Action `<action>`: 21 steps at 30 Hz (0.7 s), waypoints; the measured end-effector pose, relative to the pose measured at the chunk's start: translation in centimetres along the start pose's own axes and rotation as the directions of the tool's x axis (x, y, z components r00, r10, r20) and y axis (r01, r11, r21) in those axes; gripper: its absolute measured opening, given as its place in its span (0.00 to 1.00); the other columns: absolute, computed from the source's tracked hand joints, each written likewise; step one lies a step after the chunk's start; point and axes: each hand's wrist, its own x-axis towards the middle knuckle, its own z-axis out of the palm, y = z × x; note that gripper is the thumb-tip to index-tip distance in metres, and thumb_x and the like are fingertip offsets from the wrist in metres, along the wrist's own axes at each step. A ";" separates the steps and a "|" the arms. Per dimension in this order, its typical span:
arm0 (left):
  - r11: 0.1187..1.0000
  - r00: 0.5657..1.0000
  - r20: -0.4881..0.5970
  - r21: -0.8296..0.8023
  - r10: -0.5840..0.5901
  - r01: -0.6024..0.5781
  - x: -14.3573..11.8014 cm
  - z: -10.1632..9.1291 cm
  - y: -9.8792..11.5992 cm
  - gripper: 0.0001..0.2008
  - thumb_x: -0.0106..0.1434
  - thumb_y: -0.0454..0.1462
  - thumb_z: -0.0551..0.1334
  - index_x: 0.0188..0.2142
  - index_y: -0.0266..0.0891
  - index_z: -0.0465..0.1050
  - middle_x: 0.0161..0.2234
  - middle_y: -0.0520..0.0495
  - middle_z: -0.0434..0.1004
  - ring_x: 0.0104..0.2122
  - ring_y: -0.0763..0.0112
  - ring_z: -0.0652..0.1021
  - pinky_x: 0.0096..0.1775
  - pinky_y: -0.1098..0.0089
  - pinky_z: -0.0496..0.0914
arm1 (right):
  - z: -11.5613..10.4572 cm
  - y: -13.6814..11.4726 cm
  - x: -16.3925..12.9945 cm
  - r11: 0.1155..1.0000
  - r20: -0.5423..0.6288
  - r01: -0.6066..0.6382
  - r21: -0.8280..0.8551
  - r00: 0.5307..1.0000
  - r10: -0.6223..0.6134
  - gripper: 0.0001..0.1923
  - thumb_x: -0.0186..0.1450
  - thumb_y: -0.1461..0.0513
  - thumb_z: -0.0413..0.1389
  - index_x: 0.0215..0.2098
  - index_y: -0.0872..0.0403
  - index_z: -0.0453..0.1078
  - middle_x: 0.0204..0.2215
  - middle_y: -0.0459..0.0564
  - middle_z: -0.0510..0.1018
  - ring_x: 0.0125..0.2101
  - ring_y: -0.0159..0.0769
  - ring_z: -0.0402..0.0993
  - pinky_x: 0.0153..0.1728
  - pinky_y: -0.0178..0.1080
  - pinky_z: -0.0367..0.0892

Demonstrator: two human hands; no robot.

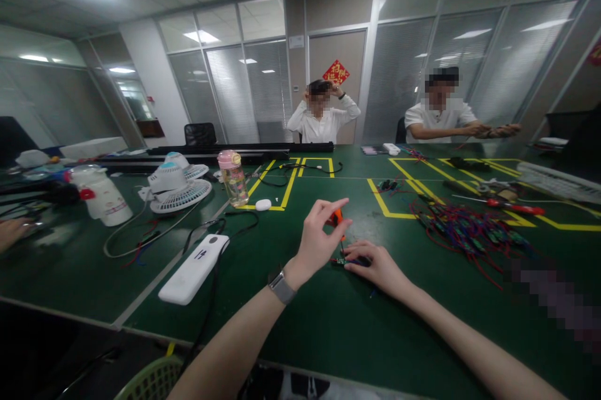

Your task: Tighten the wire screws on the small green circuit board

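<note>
My left hand (320,234) is raised a little above the green table (357,325) and pinches a small orange tool (335,218) between thumb and fingers. A watch sits on that wrist. My right hand (378,265) lies flat on the table just right of it, fingers pressing down on a small dark circuit piece (342,260) with thin wires. Most of that piece is hidden under the fingers.
A white power bank (193,268) with a black cable lies to the left. Two small fans (178,190), a pink-capped bottle (233,178) and a white jug (101,196) stand beyond. A pile of red-blue wires (462,231) and a red screwdriver (514,206) lie right. Two people sit opposite.
</note>
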 end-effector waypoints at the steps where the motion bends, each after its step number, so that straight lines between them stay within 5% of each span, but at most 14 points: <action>1: 1.000 1.000 0.024 -0.030 0.003 -0.002 -0.1 0.1 0.0 0.18 0.67 0.35 0.56 0.56 0.43 0.66 0.44 0.45 0.70 0.39 0.70 0.75 0.40 0.69 0.74 | 0.0 0.0 0.0 1.000 0.000 0.001 0.000 1.000 -0.001 0.05 0.56 0.61 0.63 0.32 0.51 0.79 0.41 0.52 0.81 0.46 0.45 0.74 0.50 0.49 0.68; 4: 0.995 0.996 0.094 -0.098 0.000 0.009 -0.4 0.3 0.0 0.21 0.70 0.33 0.50 0.62 0.45 0.57 0.48 0.44 0.69 0.38 0.73 0.77 0.39 0.71 0.75 | -0.1 -0.2 0.0 1.000 0.005 0.003 -0.003 1.000 -0.003 0.05 0.56 0.61 0.63 0.32 0.51 0.79 0.41 0.52 0.81 0.46 0.45 0.74 0.50 0.48 0.68; 9: 0.997 0.999 0.005 0.068 0.033 -0.033 -0.5 0.3 0.3 0.15 0.64 0.38 0.62 0.50 0.44 0.71 0.37 0.49 0.68 0.35 0.73 0.74 0.36 0.72 0.75 | -0.1 -0.2 -0.1 1.000 -0.001 0.010 -0.008 1.000 -0.010 0.05 0.57 0.61 0.63 0.32 0.51 0.79 0.41 0.53 0.81 0.44 0.43 0.75 0.49 0.47 0.69; 13: 1.000 0.998 0.062 0.000 0.014 -0.014 -0.3 0.2 0.1 0.20 0.69 0.34 0.53 0.59 0.44 0.62 0.49 0.43 0.68 0.43 0.69 0.75 0.43 0.67 0.75 | 0.0 0.0 0.0 1.000 -0.003 0.023 -0.017 1.000 -0.023 0.05 0.56 0.61 0.63 0.32 0.51 0.79 0.41 0.53 0.81 0.45 0.44 0.75 0.49 0.48 0.69; 15: 0.995 0.995 0.098 -0.099 -0.017 0.026 -0.2 0.2 -0.3 0.22 0.69 0.33 0.51 0.62 0.45 0.57 0.51 0.42 0.67 0.39 0.73 0.77 0.37 0.72 0.76 | 0.1 0.1 0.0 0.999 -0.009 0.035 -0.010 0.999 -0.035 0.05 0.56 0.61 0.64 0.32 0.52 0.79 0.40 0.53 0.82 0.45 0.45 0.75 0.50 0.49 0.68; 21: 0.999 0.999 0.008 -0.009 -0.046 0.046 0.1 0.0 -1.4 0.18 0.64 0.37 0.61 0.54 0.45 0.68 0.39 0.48 0.70 0.36 0.71 0.75 0.34 0.74 0.75 | 0.1 0.3 0.1 0.999 -0.010 0.038 -0.011 0.999 -0.038 0.05 0.56 0.61 0.64 0.32 0.52 0.79 0.40 0.53 0.82 0.45 0.45 0.75 0.49 0.49 0.69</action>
